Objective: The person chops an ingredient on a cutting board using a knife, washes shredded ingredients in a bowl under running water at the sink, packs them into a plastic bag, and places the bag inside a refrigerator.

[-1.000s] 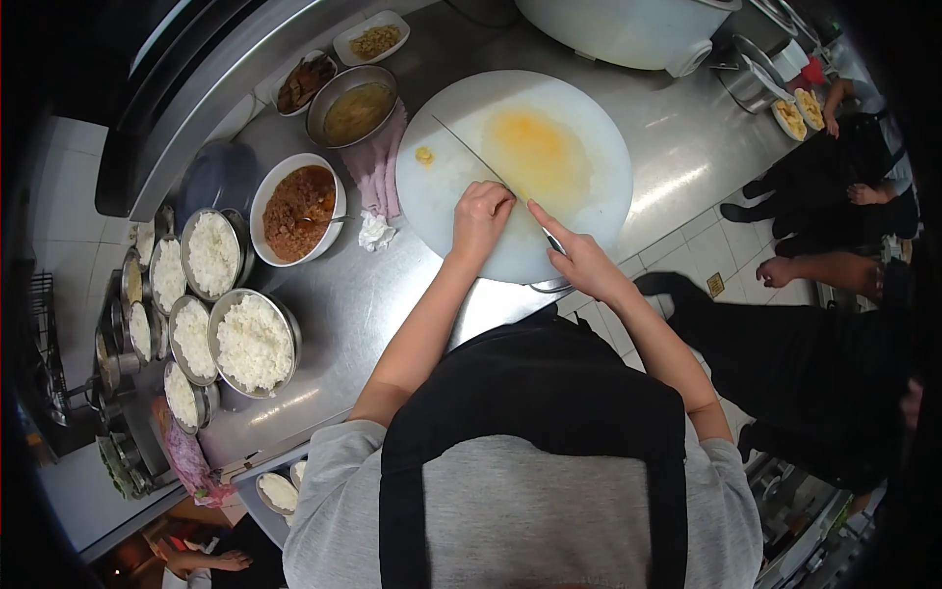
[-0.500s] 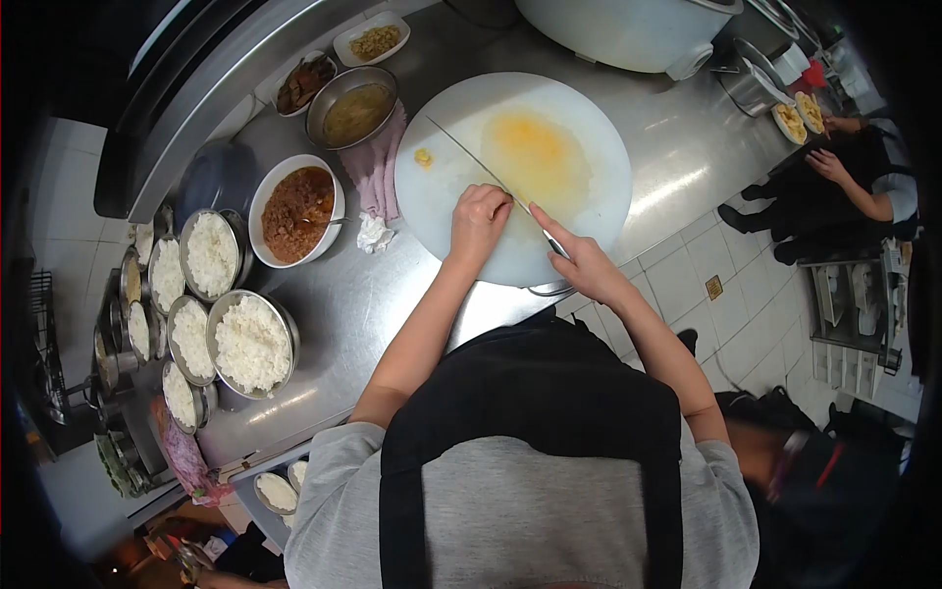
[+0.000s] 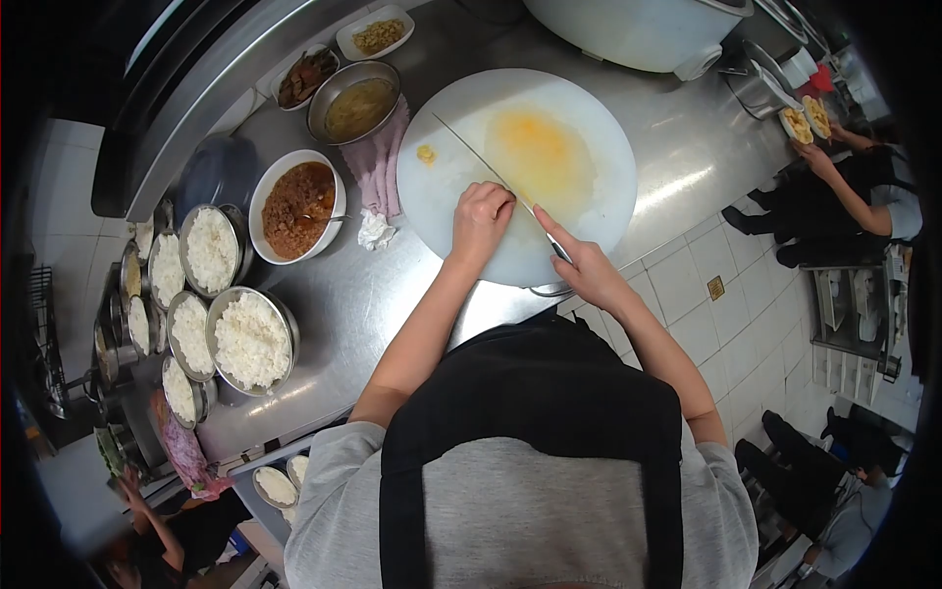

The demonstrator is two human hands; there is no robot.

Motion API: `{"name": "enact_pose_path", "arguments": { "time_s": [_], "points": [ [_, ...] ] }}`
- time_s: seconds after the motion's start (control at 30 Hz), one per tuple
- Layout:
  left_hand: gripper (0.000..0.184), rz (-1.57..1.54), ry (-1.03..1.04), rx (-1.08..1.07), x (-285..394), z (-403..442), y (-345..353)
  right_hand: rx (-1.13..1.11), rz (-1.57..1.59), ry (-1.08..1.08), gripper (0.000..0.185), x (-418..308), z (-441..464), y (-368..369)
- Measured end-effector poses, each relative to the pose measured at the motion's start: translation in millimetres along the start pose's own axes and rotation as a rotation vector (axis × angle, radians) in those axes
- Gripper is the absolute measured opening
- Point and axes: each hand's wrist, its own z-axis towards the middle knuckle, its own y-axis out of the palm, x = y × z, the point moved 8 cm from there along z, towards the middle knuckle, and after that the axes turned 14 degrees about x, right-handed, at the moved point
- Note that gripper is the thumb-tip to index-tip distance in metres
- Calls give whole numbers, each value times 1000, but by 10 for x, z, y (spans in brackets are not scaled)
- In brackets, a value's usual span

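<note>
Right hand (image 3: pixel 589 273) gripping 1 knife (image 3: pixel 531 207), left hand (image 3: pixel 479 223) curled beside its blade (image 3: pixel 472 149), anything inside hidden

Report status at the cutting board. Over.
Right hand gripping knife; left hand curled beside it, underside hidden. Knife over round white cutting board. Small yellow piece on board, clear of knife.

This looks like a commercial kitchen: a long steel counter (image 3: pixel 343 324) crosses the frame, with a large round cutting board (image 3: pixel 584 236) at upper centre and a bulky white appliance (image 3: pixel 628 34) at the top right. Many metal bowls of rice (image 3: pixel 253 341) crowd the left side. At the right, over a tiled floor (image 3: pixel 687 294), stand several people in dark clothes, one (image 3: pixel 863 191) with hands at dishes of food (image 3: pixel 796 125).
</note>
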Motion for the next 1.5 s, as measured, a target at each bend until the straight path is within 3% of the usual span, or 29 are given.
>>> {"name": "enact_pose_path", "arguments": {
  "time_s": [0.5, 0.7, 0.8, 1.0, 1.07, 1.1, 1.17, 1.27, 1.5],
  "points": [
    [7, -12, 20, 14, 17, -2, -25, 31, 10, -81, 69, -50, 71, 23],
    [8, -27, 4, 11, 0, 0, -5, -28, -53, 18, 69, 73, 97, 114],
    [8, -33, 4, 14, 10, 19, -1, 95, 41, -105, 69, 13, 160, 68],
    [7, -20, 17, 18, 21, 10, -24, -2, -20, -37, 69, -96, 62, 4],
    [7, -24, 16, 34, 7, 5, -14, -142, -64, 186, 68, 23, 30, 78],
    [7, -24, 15, 30, 10, -3, -10, -142, -61, 189, 68, 64, 37, 107],
    [7, -17, 17, 41, 18, 5, -21, -5, -49, 6, 69, 53, 112, 110],
    [7, -42, 3, 38, 16, 7, -24, 106, 79, -2, 69, 92, 156, 81],
    [7, -24, 7, 23, 5, 4, 4, -23, -54, 17, 69, 35, 78, 53]
  ]
}}
